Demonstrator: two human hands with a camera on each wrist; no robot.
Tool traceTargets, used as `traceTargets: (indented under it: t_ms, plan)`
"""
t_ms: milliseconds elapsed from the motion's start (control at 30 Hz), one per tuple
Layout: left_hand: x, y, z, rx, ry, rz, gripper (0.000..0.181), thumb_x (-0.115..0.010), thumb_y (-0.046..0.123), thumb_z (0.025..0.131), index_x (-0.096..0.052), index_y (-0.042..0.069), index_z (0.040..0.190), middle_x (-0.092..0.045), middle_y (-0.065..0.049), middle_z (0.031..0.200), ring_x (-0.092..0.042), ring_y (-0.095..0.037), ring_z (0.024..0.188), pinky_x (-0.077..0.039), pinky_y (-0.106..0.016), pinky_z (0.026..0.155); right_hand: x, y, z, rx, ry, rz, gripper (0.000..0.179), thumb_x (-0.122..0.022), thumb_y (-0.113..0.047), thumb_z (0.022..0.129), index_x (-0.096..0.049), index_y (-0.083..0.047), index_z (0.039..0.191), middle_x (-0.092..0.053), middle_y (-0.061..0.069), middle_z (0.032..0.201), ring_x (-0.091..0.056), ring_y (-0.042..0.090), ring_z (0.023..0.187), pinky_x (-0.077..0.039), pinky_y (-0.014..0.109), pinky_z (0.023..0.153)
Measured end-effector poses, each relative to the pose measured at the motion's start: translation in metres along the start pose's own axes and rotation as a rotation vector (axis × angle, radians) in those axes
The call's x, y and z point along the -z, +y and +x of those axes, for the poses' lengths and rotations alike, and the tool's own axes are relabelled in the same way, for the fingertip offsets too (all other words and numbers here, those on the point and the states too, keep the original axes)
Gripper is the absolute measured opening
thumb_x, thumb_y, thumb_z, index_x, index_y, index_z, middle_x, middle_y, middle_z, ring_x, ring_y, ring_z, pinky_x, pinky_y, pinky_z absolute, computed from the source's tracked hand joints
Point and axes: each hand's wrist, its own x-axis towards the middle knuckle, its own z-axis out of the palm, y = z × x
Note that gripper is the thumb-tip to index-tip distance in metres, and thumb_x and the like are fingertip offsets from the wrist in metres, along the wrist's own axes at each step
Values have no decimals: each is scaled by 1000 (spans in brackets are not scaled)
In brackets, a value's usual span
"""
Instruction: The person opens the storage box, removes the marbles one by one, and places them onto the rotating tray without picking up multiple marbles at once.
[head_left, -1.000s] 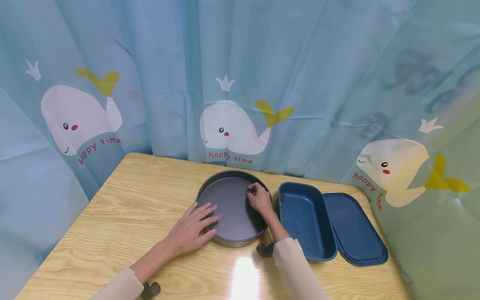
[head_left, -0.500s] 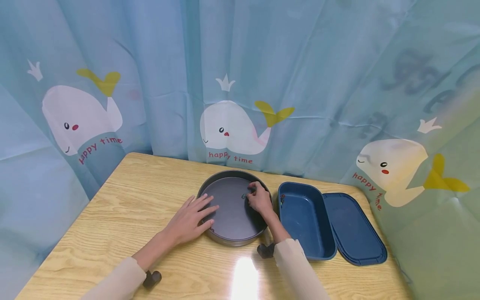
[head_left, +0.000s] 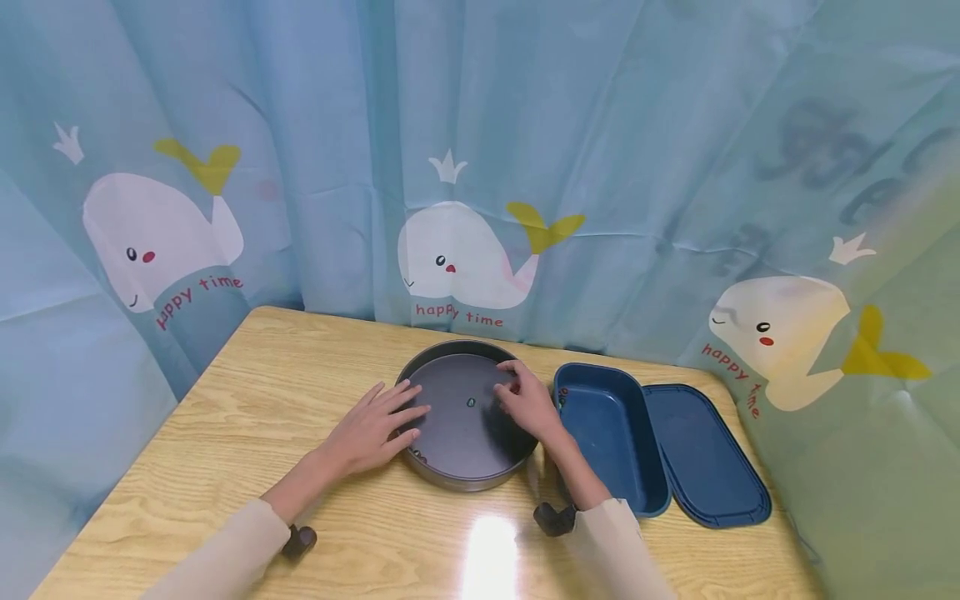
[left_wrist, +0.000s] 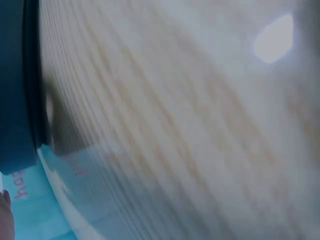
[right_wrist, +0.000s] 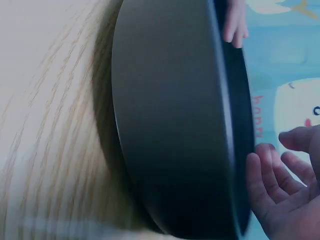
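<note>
- While the left hand lies with straight, spread fingers across the left rim of the round dark pan, its grasp is empty; whether the fingertips touch the pan floor I cannot tell.
- Over the pan's right side, the right hand is loosely bent, thumb and forefinger parted, with nothing seen between them.
- Near the pan's middle, left of the right hand, lies a small green piece, apart from both hands.
- More small pieces sit inside the pan's near-left edge.
- Right of the pan on the worktop stands a blue container, its lid alongside.
</note>
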Motion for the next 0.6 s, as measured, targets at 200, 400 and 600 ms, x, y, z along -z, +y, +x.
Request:
traceTargets:
  t_ms: [200,400,600]
  plan:
    - [2,-7,3,0,-33,-14,44,-56,39,101,-64,15,137,-44,-11,153,-31,-31,145,-21,-59,116,28,4,-20,17,-37,0,30,-61,-8,100,-59,-7,130,-67,16,88,-65,36,77,-52,35,63]
    - [-1,-8,2,1,-10,-25,44,-57,39,100,-64,15,137,-44,-11,153,-32,-32,145,-22,-60,115,63,14,-32,-36,-19,4,31,-62,-4,98,-60,1,128,-67,14,98,-67,35,90,-58,42,76]
    - [-4,-9,1,17,11,-44,51,-58,39,99,-57,13,143,-44,-11,153,-32,-32,145,-23,-58,115,92,32,-37,-98,-8,-30,33,-65,-6,97,-59,2,128,-66,14,107,-67,30,97,-57,41,80]
